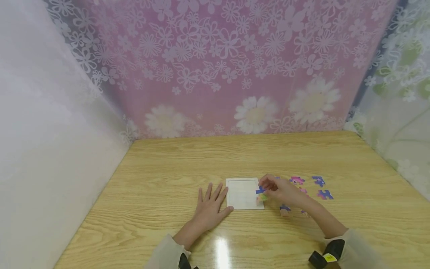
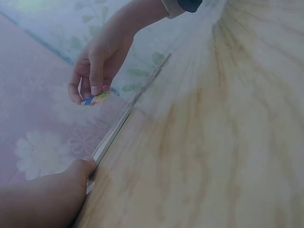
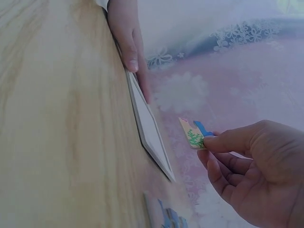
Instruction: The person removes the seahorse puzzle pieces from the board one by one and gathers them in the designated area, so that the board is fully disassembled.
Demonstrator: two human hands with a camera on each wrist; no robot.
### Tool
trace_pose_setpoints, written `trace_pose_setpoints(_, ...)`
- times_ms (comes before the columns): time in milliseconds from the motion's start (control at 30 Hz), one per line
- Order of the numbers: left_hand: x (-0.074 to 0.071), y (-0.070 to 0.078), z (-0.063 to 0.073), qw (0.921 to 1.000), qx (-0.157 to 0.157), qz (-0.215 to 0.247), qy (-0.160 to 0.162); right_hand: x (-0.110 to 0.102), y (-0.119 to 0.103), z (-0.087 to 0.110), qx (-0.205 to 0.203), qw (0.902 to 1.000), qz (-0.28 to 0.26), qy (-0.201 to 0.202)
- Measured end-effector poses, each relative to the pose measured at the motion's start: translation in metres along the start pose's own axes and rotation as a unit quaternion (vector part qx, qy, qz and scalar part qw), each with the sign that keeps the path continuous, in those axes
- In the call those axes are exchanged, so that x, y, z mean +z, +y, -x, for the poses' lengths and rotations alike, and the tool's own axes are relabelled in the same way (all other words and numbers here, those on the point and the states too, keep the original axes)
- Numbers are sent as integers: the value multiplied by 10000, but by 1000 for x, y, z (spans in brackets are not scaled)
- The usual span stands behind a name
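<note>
A white square puzzle tray (image 1: 241, 194) with a raised rim lies flat on the table. My left hand (image 1: 209, 211) has its fingers spread on the tabletop, with its fingertips and thumb touching the tray's left edge. Above the tray's right side, my right hand (image 1: 282, 191) pinches a jigsaw puzzle piece (image 3: 194, 137) between thumb and fingers. The piece shows blue, cream and a green plant-like print. In the left wrist view the same piece (image 2: 96, 99) is held off the table, apart from the tray.
Several loose puzzle pieces lie right of the tray, among them a blue one (image 1: 318, 181), a purple-and-pink one (image 1: 324, 194), a pink one with an eye (image 1: 297, 181) and a blue-and-tan one (image 1: 284, 211). A floral curtain (image 1: 215, 74) hangs behind the wooden table (image 1: 168, 160).
</note>
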State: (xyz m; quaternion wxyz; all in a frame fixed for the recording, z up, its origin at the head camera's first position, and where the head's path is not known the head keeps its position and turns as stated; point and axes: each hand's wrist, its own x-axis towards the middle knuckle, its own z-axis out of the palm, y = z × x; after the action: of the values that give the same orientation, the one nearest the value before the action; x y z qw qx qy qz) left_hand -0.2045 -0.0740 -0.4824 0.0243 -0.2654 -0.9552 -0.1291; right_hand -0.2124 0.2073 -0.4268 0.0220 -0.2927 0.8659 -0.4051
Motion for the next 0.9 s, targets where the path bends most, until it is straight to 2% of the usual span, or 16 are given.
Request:
trace_pose_setpoints(467,-1,1,1,9999,25,98,21,-36,-4,32,143,9993,158,293)
trace_pose_setpoints(700,0,1,1,10000,23,63,22,-46,0,44,338,9991,52,270)
trace_pose_setpoints(900,0,1,0,10000,39,41,29,-56,5,56,162,9985,301,419)
